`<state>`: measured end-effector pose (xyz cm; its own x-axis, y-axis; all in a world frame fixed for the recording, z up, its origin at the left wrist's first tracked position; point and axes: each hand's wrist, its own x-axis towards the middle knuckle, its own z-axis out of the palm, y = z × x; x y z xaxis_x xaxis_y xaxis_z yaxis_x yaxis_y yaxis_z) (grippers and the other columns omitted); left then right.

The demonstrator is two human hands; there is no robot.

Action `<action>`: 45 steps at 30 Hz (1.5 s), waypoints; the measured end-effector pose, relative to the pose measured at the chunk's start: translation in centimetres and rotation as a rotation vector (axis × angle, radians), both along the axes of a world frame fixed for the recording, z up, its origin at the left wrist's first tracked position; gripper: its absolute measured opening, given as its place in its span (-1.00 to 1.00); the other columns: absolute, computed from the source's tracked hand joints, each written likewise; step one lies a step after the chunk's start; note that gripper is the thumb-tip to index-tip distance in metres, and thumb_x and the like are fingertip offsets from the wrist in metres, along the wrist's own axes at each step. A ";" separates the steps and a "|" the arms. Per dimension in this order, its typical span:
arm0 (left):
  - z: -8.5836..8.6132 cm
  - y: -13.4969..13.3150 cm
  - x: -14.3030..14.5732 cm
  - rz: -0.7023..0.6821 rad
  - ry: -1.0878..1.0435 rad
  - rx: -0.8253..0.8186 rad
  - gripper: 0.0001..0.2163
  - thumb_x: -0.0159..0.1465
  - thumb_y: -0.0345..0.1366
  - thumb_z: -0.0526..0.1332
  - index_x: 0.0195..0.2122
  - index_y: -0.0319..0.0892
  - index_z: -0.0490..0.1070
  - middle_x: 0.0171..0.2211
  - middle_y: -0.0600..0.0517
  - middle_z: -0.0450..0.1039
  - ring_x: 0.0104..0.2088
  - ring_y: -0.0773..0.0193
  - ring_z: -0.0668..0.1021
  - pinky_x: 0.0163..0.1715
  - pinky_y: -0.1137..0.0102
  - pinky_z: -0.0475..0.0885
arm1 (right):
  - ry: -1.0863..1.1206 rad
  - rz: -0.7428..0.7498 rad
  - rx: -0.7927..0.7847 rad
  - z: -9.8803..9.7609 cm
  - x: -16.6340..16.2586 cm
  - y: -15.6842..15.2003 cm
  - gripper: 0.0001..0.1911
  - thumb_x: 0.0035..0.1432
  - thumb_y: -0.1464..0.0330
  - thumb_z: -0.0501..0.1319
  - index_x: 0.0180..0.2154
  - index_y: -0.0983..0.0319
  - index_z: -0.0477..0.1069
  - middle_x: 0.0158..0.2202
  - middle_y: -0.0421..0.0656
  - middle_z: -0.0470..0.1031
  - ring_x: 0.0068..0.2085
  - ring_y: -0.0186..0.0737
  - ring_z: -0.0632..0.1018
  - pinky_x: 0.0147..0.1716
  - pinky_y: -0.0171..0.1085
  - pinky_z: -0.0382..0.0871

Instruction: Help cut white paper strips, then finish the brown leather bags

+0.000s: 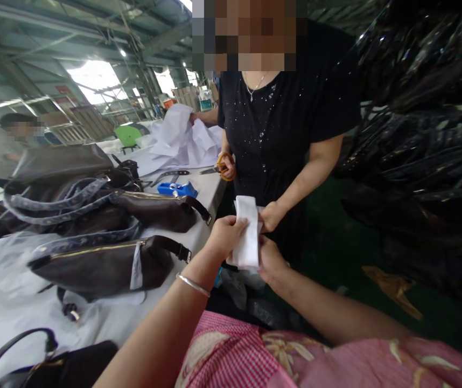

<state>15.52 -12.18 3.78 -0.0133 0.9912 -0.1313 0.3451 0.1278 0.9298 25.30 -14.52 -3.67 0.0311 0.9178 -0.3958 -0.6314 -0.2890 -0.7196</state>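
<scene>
A folded white bundle of thin, soft sheets stands upright in front of me. My left hand grips its left edge, thumb on the front face and the other fingers hidden behind. At the lower right edge, my right hand is closed on the bundle too, with its fingertips partly hidden. A co-worker's hand meets the bundle's upper right side, just above my right hand. Whether it grips or only touches the bundle, I cannot tell.
The co-worker, in black, holds yellow-handled scissors in the other hand. Dark leather bags and a blue tape dispenser lie on the white-covered table at left. White paper is heaped behind. Black plastic-wrapped goods are stacked at right.
</scene>
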 end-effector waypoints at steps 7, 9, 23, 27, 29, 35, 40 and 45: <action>-0.5 0.8 -0.8 -0.109 0.417 0.140 -0.72 0.24 -0.14 0.17 -0.49 -0.22 0.46 -0.62 0.09 0.33 -0.59 0.39 0.30 -0.58 0.46 0.11 | -0.228 0.039 0.132 -1.9 0.1 0.4 -0.72 -0.22 0.42 0.28 -0.32 0.24 0.49 -0.51 -0.24 0.56 -0.54 -0.27 0.47 -0.56 -0.33 0.31; -0.6 1.1 -0.9 -0.123 0.459 0.155 -0.71 0.23 -0.13 0.17 -0.51 -0.22 0.46 -0.62 0.08 0.33 -0.58 0.38 0.30 -0.57 0.45 0.11 | -0.230 0.031 0.141 -1.8 0.0 0.6 -0.71 -0.22 0.40 0.30 -0.31 0.24 0.49 -0.52 -0.25 0.54 -0.55 -0.29 0.46 -0.57 -0.34 0.29; -0.4 2.3 -2.2 -0.289 0.355 0.022 -0.75 0.23 -0.17 0.22 -0.47 -0.23 0.53 -0.61 0.11 0.35 -0.58 0.40 0.33 -0.55 0.46 0.18 | -0.078 0.077 0.094 -1.0 -0.5 0.6 -0.62 -0.26 0.54 0.28 -0.27 0.22 0.47 -0.45 -0.26 0.56 -0.46 -0.29 0.54 -0.49 -0.36 0.45; -0.9 2.5 -2.5 -0.280 0.418 0.079 -0.72 0.22 -0.14 0.22 -0.53 -0.22 0.50 -0.66 0.13 0.28 -0.59 0.39 0.30 -0.55 0.45 0.15 | -0.036 0.121 0.095 -0.2 -0.3 0.3 -0.64 -0.20 0.57 0.26 -0.26 0.20 0.45 -0.41 -0.24 0.58 -0.37 -0.22 0.59 -0.37 -0.27 0.54; -0.9 2.6 -2.6 -0.281 0.438 0.091 -0.72 0.22 -0.13 0.22 -0.52 -0.22 0.51 -0.66 0.13 0.27 -0.58 0.39 0.30 -0.54 0.44 0.14 | 0.009 0.199 0.101 0.5 0.2 0.1 -0.68 -0.16 0.55 0.25 -0.26 0.21 0.44 -0.38 -0.22 0.59 -0.36 -0.21 0.60 -0.31 -0.22 0.56; -0.1 2.4 -3.1 -0.287 0.454 0.081 -0.77 0.20 -0.18 0.24 -0.41 -0.25 0.56 -0.62 0.09 0.35 -0.54 0.35 0.34 -0.50 0.43 0.17 | 0.149 0.362 0.104 2.8 1.0 -0.7 -0.72 0.09 0.32 0.22 -0.12 0.18 0.45 -0.19 -0.16 0.61 -0.14 -0.15 0.60 -0.19 -0.17 0.55; 0.1 2.1 -3.1 -0.307 0.506 0.061 -0.77 0.20 -0.18 0.25 -0.45 -0.22 0.58 -0.65 0.09 0.34 -0.55 0.32 0.36 -0.49 0.42 0.19 | -0.001 0.348 0.114 2.5 -0.3 -1.4 -0.68 -0.02 0.41 0.36 -0.15 0.19 0.45 -0.20 -0.16 0.61 -0.16 -0.12 0.62 -0.25 -0.20 0.57; 0.1 1.9 -3.4 -0.290 0.471 0.025 -0.80 0.11 -0.24 0.32 -0.61 -0.17 0.50 -0.73 0.11 0.26 -0.54 0.32 0.35 -0.51 0.45 0.17 | -0.049 0.341 0.073 1.6 -0.8 -1.7 -0.65 -0.12 0.49 0.42 -0.22 0.24 0.46 -0.27 -0.13 0.62 -0.28 -0.14 0.64 -0.38 -0.25 0.57</action>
<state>12.15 -10.28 3.89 0.2092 0.9657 -0.1540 0.7423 -0.0543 0.6678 24.47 -16.24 -2.08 -0.2647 0.9046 -0.3342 -0.4720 -0.4238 -0.7731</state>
